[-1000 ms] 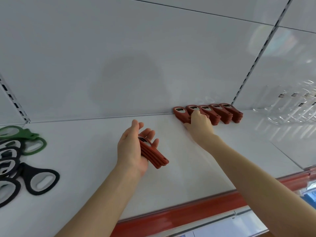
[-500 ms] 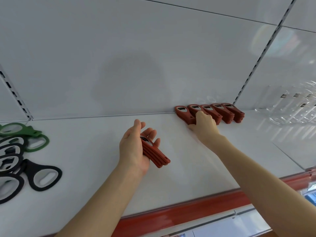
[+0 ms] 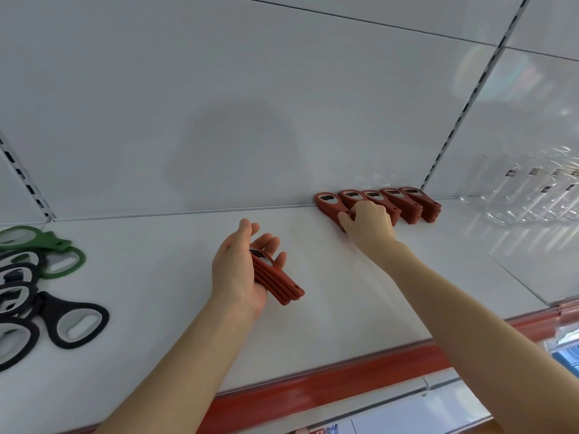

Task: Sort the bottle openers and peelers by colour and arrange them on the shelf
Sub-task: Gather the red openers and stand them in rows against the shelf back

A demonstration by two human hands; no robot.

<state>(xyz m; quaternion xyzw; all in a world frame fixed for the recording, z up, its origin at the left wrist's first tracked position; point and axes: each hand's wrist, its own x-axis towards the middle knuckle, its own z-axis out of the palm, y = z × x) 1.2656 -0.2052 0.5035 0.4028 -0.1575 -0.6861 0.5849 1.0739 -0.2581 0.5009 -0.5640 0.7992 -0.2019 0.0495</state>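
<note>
Red plastic stack (image 3: 277,283) looked light, stiff; left hand (image 3: 233,270) gripped it mid-body, right hand (image 3: 371,222) pinched a row opener (image 3: 327,202).

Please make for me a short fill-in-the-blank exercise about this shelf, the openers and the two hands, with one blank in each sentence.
1. The left hand holds a stack of bottle openers whose colour is ____.
2. The right hand grips the row of openers at the back wall, which counts ____ piles.
3. The green tools and the black tools lie on the ____ side of the shelf.

Missing words: red; five; left.
</note>
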